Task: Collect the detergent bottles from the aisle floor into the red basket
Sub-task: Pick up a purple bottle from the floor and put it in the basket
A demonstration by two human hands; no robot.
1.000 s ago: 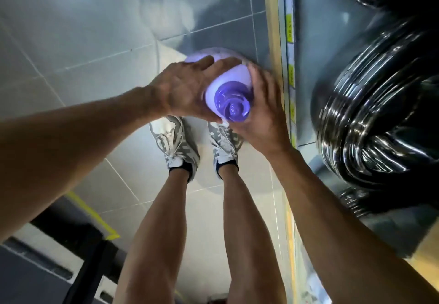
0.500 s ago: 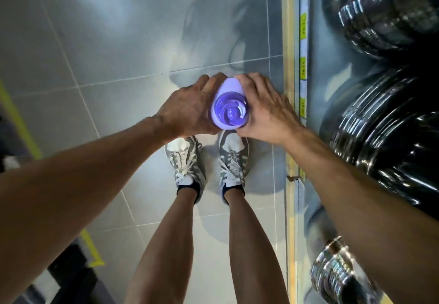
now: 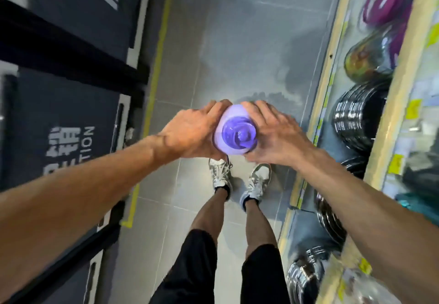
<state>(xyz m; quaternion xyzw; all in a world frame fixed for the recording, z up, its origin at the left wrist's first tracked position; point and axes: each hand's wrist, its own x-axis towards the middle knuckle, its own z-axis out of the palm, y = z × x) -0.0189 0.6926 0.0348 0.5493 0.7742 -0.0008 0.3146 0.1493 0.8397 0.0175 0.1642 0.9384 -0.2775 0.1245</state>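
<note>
Purple-capped detergent bottle [image 3: 234,135] hangs upright above the aisle floor [image 3: 237,42], the left hand [image 3: 190,135] and right hand [image 3: 275,137] curled round opposite sides, probably because it is heavy; no red basket shows.

arms [image 3: 95,185]: bare | shorts [image 3: 187,270]: black, reach the knees | shoes [image 3: 219,173]: white and grey with laces | socks [image 3: 223,187]: short, dark

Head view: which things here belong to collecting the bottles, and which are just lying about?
Job: lavender detergent bottle, held between left hand and right hand. Red basket not in view.
Just there: stacked metal cookware and purple-lidded container on the right shelf; dark printed panels at left.
</note>
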